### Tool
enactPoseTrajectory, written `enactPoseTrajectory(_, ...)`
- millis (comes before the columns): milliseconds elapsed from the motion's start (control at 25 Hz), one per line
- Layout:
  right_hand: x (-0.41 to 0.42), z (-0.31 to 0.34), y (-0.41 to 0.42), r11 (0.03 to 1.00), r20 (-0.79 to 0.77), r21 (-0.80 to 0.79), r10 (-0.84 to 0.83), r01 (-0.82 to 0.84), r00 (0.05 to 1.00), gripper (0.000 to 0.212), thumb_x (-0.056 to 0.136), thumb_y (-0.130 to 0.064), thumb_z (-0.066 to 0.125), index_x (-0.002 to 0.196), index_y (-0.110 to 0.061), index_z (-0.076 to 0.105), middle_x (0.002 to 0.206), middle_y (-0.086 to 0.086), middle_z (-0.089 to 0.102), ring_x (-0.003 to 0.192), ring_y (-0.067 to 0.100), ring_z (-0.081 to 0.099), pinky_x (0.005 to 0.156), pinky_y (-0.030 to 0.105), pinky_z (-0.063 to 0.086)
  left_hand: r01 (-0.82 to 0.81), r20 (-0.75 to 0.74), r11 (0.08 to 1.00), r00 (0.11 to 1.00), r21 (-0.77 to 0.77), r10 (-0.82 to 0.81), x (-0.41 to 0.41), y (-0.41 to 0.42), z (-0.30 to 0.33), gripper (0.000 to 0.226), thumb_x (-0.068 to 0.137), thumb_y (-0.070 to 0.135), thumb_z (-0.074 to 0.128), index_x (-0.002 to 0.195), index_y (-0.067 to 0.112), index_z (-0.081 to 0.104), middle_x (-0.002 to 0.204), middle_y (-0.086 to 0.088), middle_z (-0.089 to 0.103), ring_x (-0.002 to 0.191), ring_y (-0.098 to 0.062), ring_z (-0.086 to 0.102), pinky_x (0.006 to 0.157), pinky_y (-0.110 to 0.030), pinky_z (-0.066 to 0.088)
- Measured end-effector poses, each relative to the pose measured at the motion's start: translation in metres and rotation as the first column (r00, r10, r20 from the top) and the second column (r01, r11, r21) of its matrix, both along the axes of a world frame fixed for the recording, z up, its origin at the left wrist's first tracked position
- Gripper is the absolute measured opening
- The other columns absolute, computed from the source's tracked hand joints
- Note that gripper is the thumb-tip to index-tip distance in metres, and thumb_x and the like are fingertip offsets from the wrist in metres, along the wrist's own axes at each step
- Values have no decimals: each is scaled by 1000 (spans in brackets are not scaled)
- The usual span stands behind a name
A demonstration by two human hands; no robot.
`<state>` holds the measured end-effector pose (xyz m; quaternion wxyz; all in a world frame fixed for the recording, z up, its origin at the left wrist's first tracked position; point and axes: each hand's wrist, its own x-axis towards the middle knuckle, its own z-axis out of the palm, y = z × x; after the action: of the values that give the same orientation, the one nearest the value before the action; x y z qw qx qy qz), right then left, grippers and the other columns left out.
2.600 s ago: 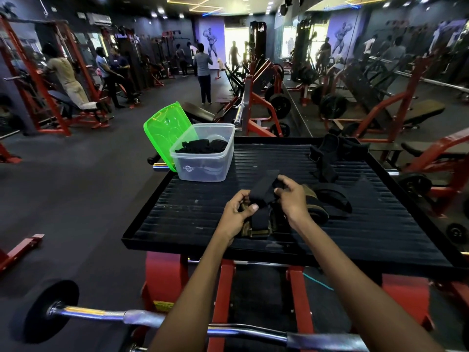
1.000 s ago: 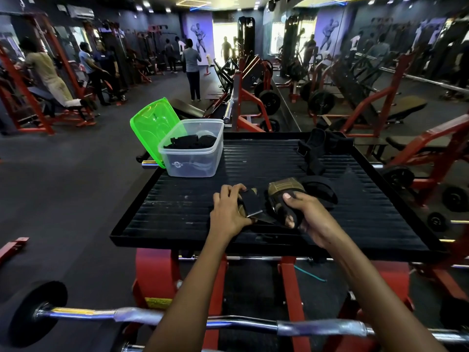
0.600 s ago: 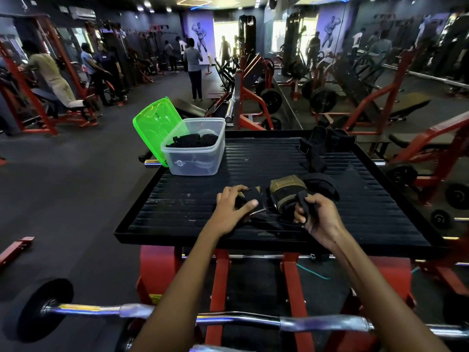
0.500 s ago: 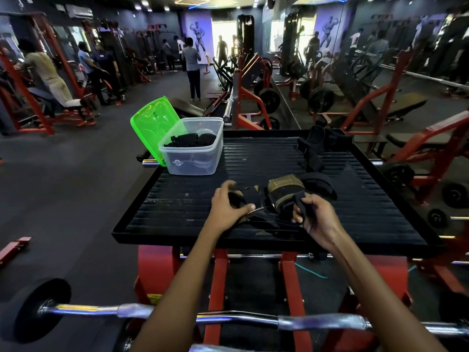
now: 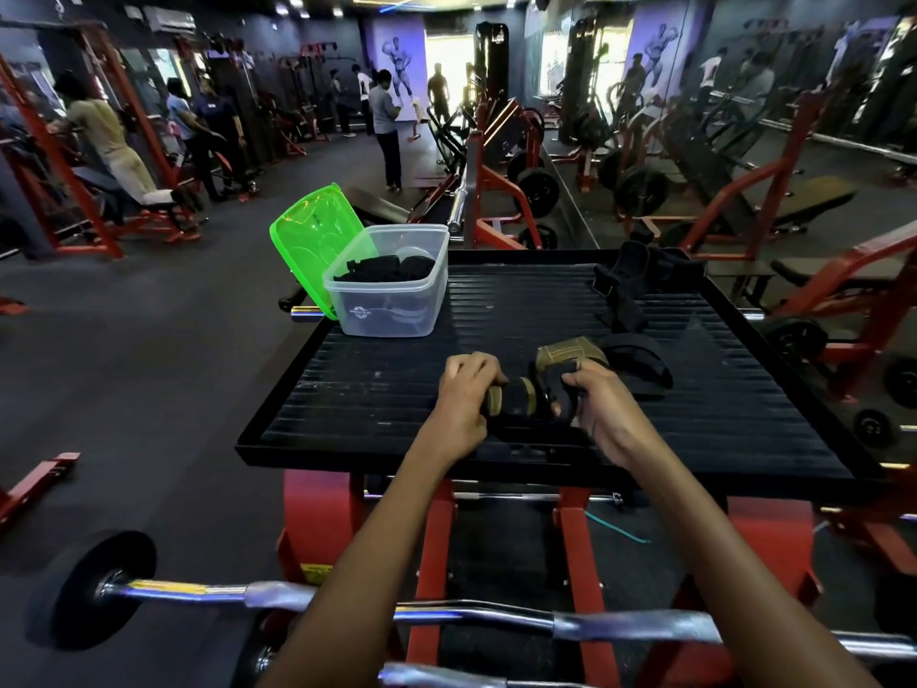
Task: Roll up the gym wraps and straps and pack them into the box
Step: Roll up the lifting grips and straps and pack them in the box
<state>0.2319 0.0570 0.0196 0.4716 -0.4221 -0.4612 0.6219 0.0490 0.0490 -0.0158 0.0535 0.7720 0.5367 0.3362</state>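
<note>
A short roll of black and olive-tan gym strap (image 5: 513,397) sits low over the near middle of the black ribbed platform (image 5: 377,389), held between both hands. The left hand (image 5: 464,407) has its fingers curled over the left end of the roll, gripping it, while the right hand (image 5: 595,409) closes round the strap's loose black part at the right end, thumb and fingers wrapped about it. Just beyond the right hand, touching the same bundle, lies an olive-tan padded wrap with pale stitching (image 5: 570,351), and beside that to the right a black curved padded strap (image 5: 637,362) rests flat on the platform. Farther off, toward the far right corner, a heap of black gloves or grips (image 5: 630,285) lies apart from the rest; what exactly is in it cannot be told. At the far left of the platform stands a clear plastic rectangular box (image 5: 392,300), already holding black rolled fabric (image 5: 387,268), with a bright green translucent lid (image 5: 312,240) leaning upright against its left side. The platform sits on a red steel frame (image 5: 317,513). Near the camera, below the forearms, a chrome curl bar with a black weight plate (image 5: 89,588) runs across the view. Around it lies a dark gym floor with red machines and several people standing well off at the far left and centre.
</note>
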Motion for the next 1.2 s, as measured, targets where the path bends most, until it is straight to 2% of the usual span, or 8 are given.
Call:
enactPoseTrajectory(160, -13, 0, 1, 997, -71, -7, -76, 76, 995, 27, 94, -2, 37, 89, -17, 59, 85, 0, 67, 75, 14, 63, 63, 31, 51, 106, 286, 990, 955, -93, -75, -19, -14, -4, 23, 73, 7, 62, 89, 20, 53, 101, 5, 53, 97, -14, 51, 87, -20, 40)
enactPoseTrajectory(240, -20, 1, 0, 999, -55, 4, -43, 44, 998, 26, 95, -3, 40, 86, -18, 59, 81, -2, 68, 74, 13, 64, 62, 30, 52, 61, 370, 983, 929, -175, 8, -24, -15, -5, 23, 81, 17, 68, 100, 20, 56, 108, 3, 52, 100, -12, 54, 90, -23, 43)
enactPoseTrajectory(360, -23, 5, -1, 996, 52, 51, 77, -79, 996, 22, 96, -2, 44, 84, -15, 57, 76, 0, 61, 64, 8, 62, 56, 27, 51, -21, 291, 923, 946, -385, 143, -26, -9, -5, 58, 81, 30, 71, 131, 15, 48, 125, -1, 48, 113, -10, 48, 98, -21, 37)
enactPoseTrajectory(520, -29, 7, 9, 949, 349, 175, 189, -262, 918, 12, 94, -4, 51, 94, -8, 62, 84, 14, 59, 73, 20, 56, 58, 28, 45, -39, 223, 918, 965, -394, 137, -25, -3, -8, 56, 78, 31, 74, 128, 13, 55, 118, -7, 59, 109, -16, 56, 93, -20, 40)
enactPoseTrajectory(760, -68, 3, 43, 854, 621, 470, -140, -223, 771, 10, 80, -10, 71, 90, -8, 72, 79, 3, 68, 76, 11, 58, 64, 14, 40, -55, 264, 931, 951, -361, 159, -27, -7, -10, 51, 68, 25, 83, 109, 6, 59, 99, -3, 61, 91, -14, 58, 77, -20, 42)
enactPoseTrajectory(1040, -74, -19, 63, 917, 690, 373, -175, -139, 702, 16, 79, -8, 72, 95, -8, 69, 72, 1, 62, 68, 11, 54, 54, 12, 36, -56, 346, 931, 919, -360, 189, -24, -4, -16, 59, 61, 25, 86, 97, 16, 40, 105, -9, 57, 93, -19, 54, 78, -32, 47)
enactPoseTrajectory(1120, -76, -17, 65, 904, 777, 356, -145, -237, 613, 13, 82, -7, 67, 95, -9, 70, 71, -3, 56, 71, 13, 54, 64, 21, 41, -58, 345, 945, 922, -323, 175, -22, -5, -17, 59, 62, 23, 86, 102, 14, 45, 107, -7, 53, 94, -16, 51, 78, -25, 43)
enactPoseTrajectory(1200, -80, -16, 68, 871, 900, 309, -138, -381, 413, 16, 89, -12, 58, 94, -10, 73, 88, 5, 66, 89, 22, 60, 81, 27, 44, -34, 335, 951, 931, -308, 142, -21, -6, -16, 64, 64, 22, 84, 117, 17, 49, 113, -3, 46, 102, -11, 47, 88, -19, 37)
